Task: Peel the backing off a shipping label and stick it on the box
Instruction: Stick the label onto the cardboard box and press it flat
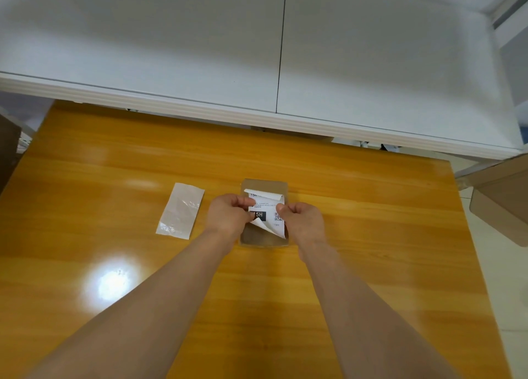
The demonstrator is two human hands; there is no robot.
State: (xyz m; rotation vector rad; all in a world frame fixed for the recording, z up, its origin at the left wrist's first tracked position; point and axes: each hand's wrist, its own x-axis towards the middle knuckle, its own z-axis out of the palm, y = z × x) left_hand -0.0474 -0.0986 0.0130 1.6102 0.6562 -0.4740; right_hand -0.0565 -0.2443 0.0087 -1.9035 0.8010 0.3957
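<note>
Far left, off the table's left edge: we noted a piece of brown cardboard (8, 147), cut off by the frame.

Table (371, 207): orange wood grain, glossy, with a bright glare patch near the front-left.

Left of centre on the table: a glossy translucent sheet (180, 210) lay flat, long axis running roughly front to back, well apart from the box. We could not tell whether it was the label's backing.

Left hand (228, 215): fingers were curled, thumb and fingertips pinching the left edge of the shipping label (270, 210).

Label: white, printed side up, with "15H" in a black block and a small QR code. It sat over the top face of the box (264, 240), between the two hands. Its far-right corner and near-left corner curled upward, showing a plain white underside. We could not tell whether any part of it was touching the box.

Box: small, brown cardboard, flat on the table about midway between the left and right edges, nearer the back edge than the front.

Right hand (304, 221): fingers were curled, pinching the label's right edge.

Right, past the table's right edge: a larger cardboard box (503, 204), flap open.

Behind the back edge: white panels (200, 49).
</note>
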